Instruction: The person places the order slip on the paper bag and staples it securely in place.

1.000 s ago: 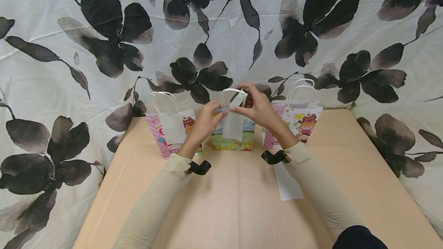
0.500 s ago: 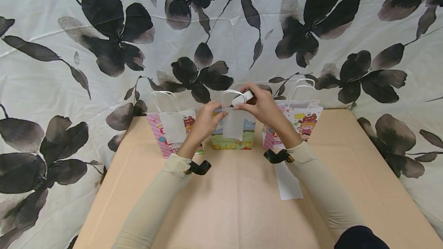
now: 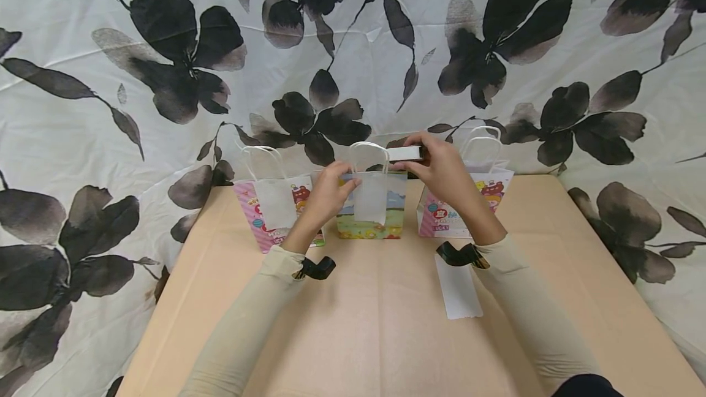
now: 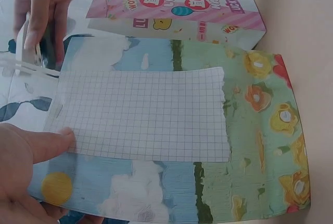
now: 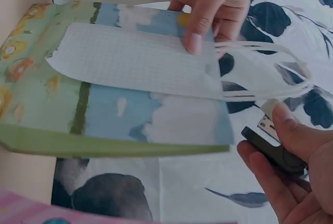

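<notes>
A small paper bag (image 3: 397, 216) with a painted meadow and sky stands in the middle of the table. A strip of squared paper (image 4: 151, 115) lies flat against its front, from the top edge down; its lower end is torn. My left hand (image 3: 326, 192) pinches the bag's top edge and the strip's upper corner, thumb on the front. To the right of the bag's white twisted handles (image 3: 368, 144), my right hand (image 3: 441, 161) holds a small white and black stapler (image 3: 405, 153) between thumb and fingers, apart from the bag. In the right wrist view the stapler's jaws stand apart.
A pink bag (image 3: 248, 204) with a paper strip (image 3: 276, 204) on its front stands at left. Another pink cartoon bag (image 3: 491, 192) stands at right, partly behind my right hand. A loose paper strip (image 3: 459, 293) lies nearer on the table. Floral cloth (image 3: 386, 48) hangs behind.
My right hand has drawn the stapler away from the middle bag's top edge, to the right. The left hand has kept its grip on the bag.
</notes>
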Tool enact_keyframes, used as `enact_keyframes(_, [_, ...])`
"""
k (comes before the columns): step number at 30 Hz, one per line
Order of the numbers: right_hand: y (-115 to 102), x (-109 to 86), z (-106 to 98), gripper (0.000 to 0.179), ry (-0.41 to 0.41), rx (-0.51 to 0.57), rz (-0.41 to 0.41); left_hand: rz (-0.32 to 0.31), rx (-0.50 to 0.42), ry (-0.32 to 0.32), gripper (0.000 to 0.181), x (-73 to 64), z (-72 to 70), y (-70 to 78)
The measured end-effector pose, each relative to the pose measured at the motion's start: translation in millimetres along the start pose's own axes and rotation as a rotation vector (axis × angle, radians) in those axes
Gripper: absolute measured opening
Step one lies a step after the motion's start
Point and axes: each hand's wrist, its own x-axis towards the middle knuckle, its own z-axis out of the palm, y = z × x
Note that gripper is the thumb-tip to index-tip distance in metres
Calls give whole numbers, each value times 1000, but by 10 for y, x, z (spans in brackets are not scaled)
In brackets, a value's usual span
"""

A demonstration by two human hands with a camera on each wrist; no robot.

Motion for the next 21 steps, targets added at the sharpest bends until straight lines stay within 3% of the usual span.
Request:
enact_keyframes(5, [25, -159, -165, 39, 45, 18, 44, 1, 6, 15, 16, -2, -1, 9])
enact_keyframes(9, [62, -290, -282, 38, 29, 74, 69, 5, 9, 27, 17, 3, -10, 29])
enact_keyframes(13, [109, -415, -396, 39, -35, 149, 106, 7, 14, 33, 18, 1, -25, 50])
enact_keyframes(21, [380, -663, -565, 36, -207, 183, 156, 38, 55, 49, 21, -23, -91, 112])
